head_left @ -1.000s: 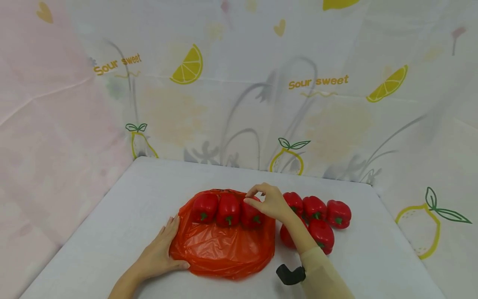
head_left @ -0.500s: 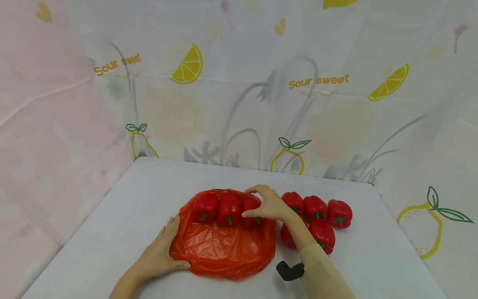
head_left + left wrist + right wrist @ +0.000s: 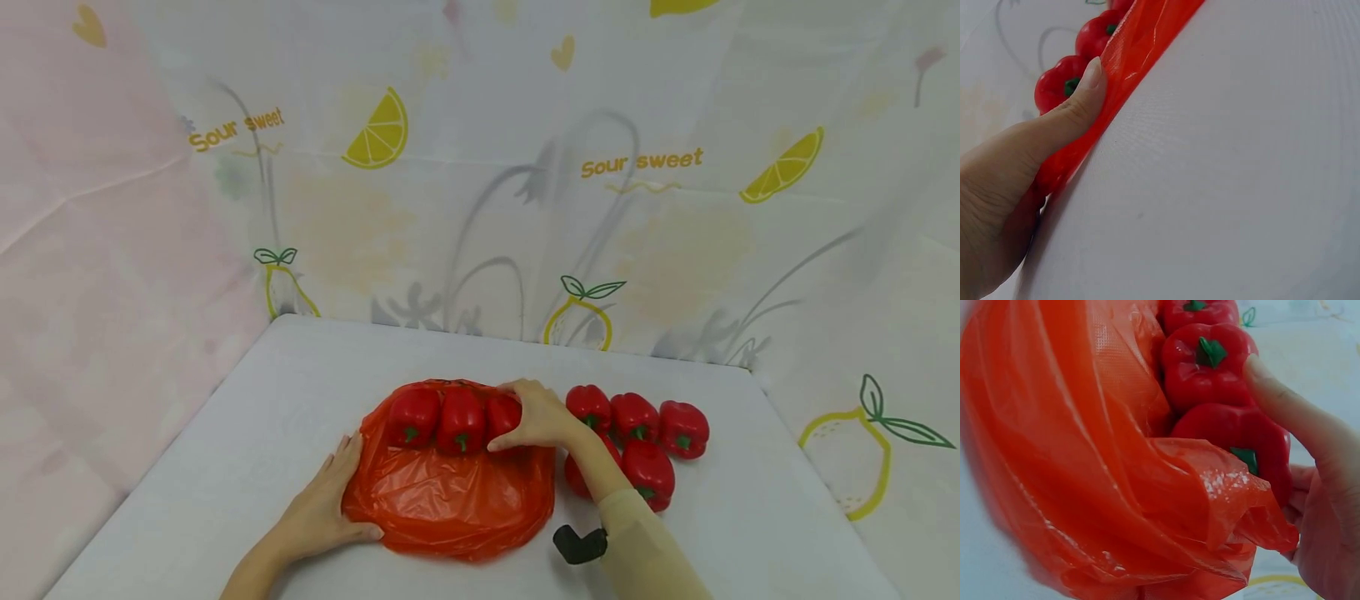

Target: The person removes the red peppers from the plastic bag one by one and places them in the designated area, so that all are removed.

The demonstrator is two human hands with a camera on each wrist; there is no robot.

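The left hand (image 3: 321, 508) lies wide and flat-fingered along the side of an orange-red plastic bag (image 3: 442, 504). Its fingers are straight and touch the bag's edge, and its thumb lies on the near part of the bag. The bag spreads out between the two hands.

The right hand (image 3: 543, 417) is bent like a cup round the right red bell pepper (image 3: 502, 412). Its thumb is on the near side and its other fingers go round the far side. How hard it squeezes, I cannot tell. The thumb's tip comes close to the middle red bell pepper (image 3: 461, 421), but whether they touch is hard to see. The left red bell pepper (image 3: 414, 417) is next in the row, nearest to the left hand. All three sit close together in the far part of the bag, with their green stems facing the person. A fold of the bag covers a bit of the pepper that the right hand holds.

To the right of the right hand, five more red bell peppers (image 3: 648, 473) sit in a bunch on the white table (image 3: 225, 467). The right arm hides part of one. Past both hands, a cloth (image 3: 480, 225) shows lemons and the words "Sour sweet".
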